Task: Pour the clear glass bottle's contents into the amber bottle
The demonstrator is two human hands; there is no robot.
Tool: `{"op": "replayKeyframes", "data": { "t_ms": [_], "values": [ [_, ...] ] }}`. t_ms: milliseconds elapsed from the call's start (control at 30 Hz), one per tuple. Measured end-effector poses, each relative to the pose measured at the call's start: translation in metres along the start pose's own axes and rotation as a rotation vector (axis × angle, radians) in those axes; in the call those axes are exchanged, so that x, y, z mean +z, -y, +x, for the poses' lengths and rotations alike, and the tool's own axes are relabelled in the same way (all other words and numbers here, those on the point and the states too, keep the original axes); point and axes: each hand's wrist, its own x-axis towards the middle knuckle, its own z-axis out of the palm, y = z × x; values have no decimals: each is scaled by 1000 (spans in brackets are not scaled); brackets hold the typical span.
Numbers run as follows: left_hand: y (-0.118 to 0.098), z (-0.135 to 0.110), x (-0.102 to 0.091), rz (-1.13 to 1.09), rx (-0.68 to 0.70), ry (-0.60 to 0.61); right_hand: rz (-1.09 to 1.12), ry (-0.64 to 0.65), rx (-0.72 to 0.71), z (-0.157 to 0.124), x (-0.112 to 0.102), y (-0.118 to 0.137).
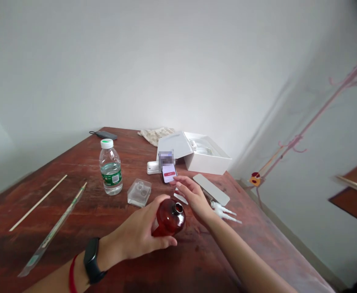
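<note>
My left hand [138, 232] is wrapped round a reddish-amber bottle [170, 224]. The bottle has no cap on, and its narrow mouth tilts toward me. To the right of it, my right hand [195, 197] reaches forward with bent, parted fingers and nothing visible in them. Its fingertips are by the lower edge of a lit phone [169, 174]; whether they touch it I cannot tell. A small white piece [181, 197] lies partly hidden under that hand. Beside my right wrist are white pump-like nozzles [224, 211]. A clear square block [139, 192] sits left of the bottle.
A water bottle [110, 175] with a white cap stands left on the wooden table [83, 162]. Further left lie a thin stick [38, 202] and wrapped chopsticks [56, 226]. Behind are an open white box [209, 162], a cloth [155, 135] and a grey flat panel [211, 189].
</note>
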Motion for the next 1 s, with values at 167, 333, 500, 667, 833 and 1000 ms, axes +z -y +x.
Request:
{"op": "replayKeyframes", "data": {
  "t_ms": [167,333,500,667,833,1000],
  "values": [
    [-2,1,-1,-7,34,2,-9,194,108,32,25,-5],
    [-3,-1,0,62,5,13,-86,298,112,52,48,-28],
    [-7,-1,-1,68,10,33,-156,344,104,55,53,-35],
    [-3,0,1,71,32,43,-328,346,106,57,54,-34],
    [-3,-1,3,69,-21,78,-418,389,78,56,59,-35],
    [-6,-1,4,47,-18,80,-500,348,24,57,62,-43]
  ]
}}
